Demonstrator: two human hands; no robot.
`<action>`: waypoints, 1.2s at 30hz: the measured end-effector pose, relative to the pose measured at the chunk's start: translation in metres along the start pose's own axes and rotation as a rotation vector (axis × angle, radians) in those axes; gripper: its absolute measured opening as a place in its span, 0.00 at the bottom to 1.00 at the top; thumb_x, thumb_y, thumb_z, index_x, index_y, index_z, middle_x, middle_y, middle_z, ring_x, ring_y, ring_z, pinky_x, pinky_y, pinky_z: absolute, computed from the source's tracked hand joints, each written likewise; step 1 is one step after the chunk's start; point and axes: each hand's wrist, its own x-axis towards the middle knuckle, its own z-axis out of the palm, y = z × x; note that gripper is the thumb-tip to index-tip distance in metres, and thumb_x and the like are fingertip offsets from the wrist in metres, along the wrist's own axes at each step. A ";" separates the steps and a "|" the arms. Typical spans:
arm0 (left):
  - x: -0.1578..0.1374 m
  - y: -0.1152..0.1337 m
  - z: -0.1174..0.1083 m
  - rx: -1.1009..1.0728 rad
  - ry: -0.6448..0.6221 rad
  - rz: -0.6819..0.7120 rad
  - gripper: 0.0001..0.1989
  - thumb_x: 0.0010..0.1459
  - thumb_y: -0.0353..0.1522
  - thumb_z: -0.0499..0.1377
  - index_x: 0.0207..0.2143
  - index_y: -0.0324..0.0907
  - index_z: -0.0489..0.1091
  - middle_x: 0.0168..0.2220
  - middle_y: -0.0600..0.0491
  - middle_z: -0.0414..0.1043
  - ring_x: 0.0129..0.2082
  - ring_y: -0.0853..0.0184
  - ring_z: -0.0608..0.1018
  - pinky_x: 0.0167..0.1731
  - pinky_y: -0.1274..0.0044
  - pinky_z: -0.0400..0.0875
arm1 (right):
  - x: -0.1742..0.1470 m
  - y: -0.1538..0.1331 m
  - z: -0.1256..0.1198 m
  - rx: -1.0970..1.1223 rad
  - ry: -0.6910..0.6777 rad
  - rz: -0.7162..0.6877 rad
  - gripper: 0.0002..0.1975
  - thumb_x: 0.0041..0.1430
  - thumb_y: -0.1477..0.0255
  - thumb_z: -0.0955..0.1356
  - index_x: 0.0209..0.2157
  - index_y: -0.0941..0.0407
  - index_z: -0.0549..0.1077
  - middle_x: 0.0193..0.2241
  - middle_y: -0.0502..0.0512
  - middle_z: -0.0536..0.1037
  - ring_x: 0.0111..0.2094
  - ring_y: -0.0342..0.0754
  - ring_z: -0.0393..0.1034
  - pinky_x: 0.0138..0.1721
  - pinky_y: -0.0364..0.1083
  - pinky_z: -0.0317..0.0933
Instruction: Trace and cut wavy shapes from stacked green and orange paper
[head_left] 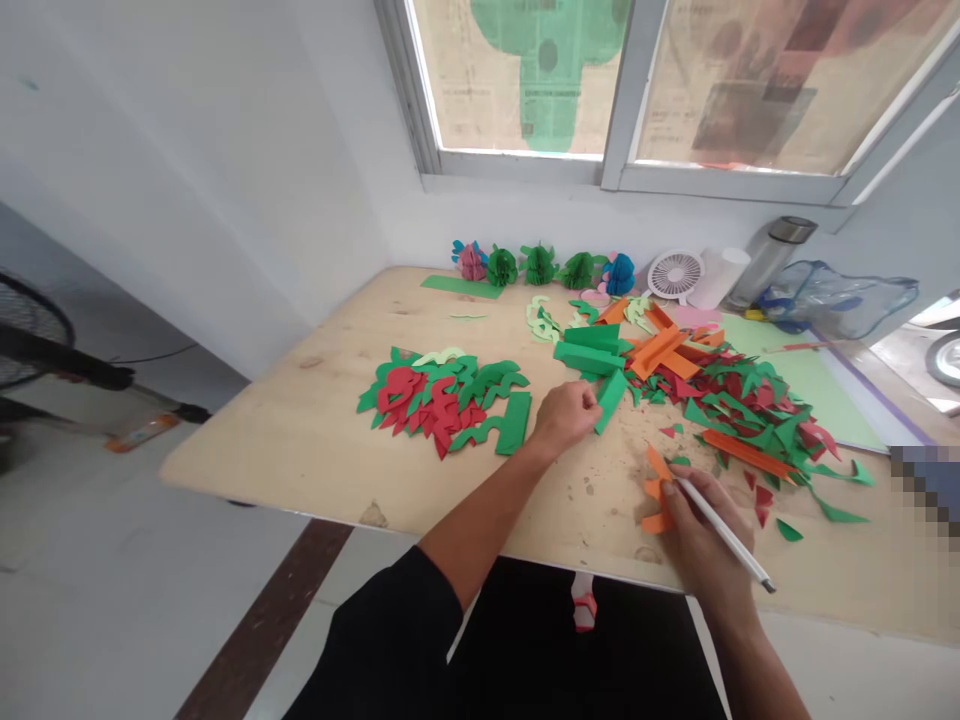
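Note:
My left hand (568,416) is closed, its fingertips at the edge of a folded green paper strip (612,402); the exact pinch is partly hidden. More folded green strips (589,350) lie just beyond it. In my right hand (711,525) are a white pen (720,525), slanting across the fingers, and an orange paper cutout (655,490) with a wavy edge, held over the table near its front. To the left of my left hand lies a pile of red paper cutouts (409,395) and green paper cutouts (487,380), beside a green rectangle of paper (514,423).
Red and green scraps (757,400) heap up at the right, with orange folded strips (660,350) behind. Along the wall stand several honeycomb paper figures (540,265), a small white fan (676,275), a bottle (772,262) and a clear blue-edged pouch (840,295).

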 end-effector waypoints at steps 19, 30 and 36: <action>0.000 0.007 0.018 -0.338 -0.313 -0.013 0.11 0.57 0.25 0.56 0.22 0.38 0.66 0.15 0.59 0.69 0.11 0.79 0.67 0.14 0.87 0.60 | 0.011 -0.008 0.013 0.258 -0.055 0.080 0.17 0.47 0.62 0.73 0.38 0.56 0.77 0.29 0.52 0.78 0.29 0.46 0.70 0.30 0.44 0.64; 0.011 0.009 0.022 -0.283 -0.315 -0.023 0.13 0.58 0.28 0.57 0.21 0.39 0.65 0.14 0.59 0.68 0.10 0.78 0.66 0.14 0.86 0.58 | 0.009 -0.005 0.011 0.220 -0.054 0.056 0.18 0.48 0.60 0.72 0.38 0.56 0.77 0.28 0.53 0.79 0.28 0.47 0.70 0.28 0.44 0.63; 0.011 0.011 0.025 -0.293 -0.343 -0.052 0.12 0.59 0.26 0.57 0.22 0.40 0.62 0.13 0.62 0.66 0.09 0.78 0.65 0.12 0.86 0.56 | 0.009 -0.003 0.010 0.224 -0.049 0.050 0.16 0.48 0.62 0.71 0.38 0.56 0.77 0.28 0.52 0.79 0.29 0.47 0.70 0.29 0.44 0.64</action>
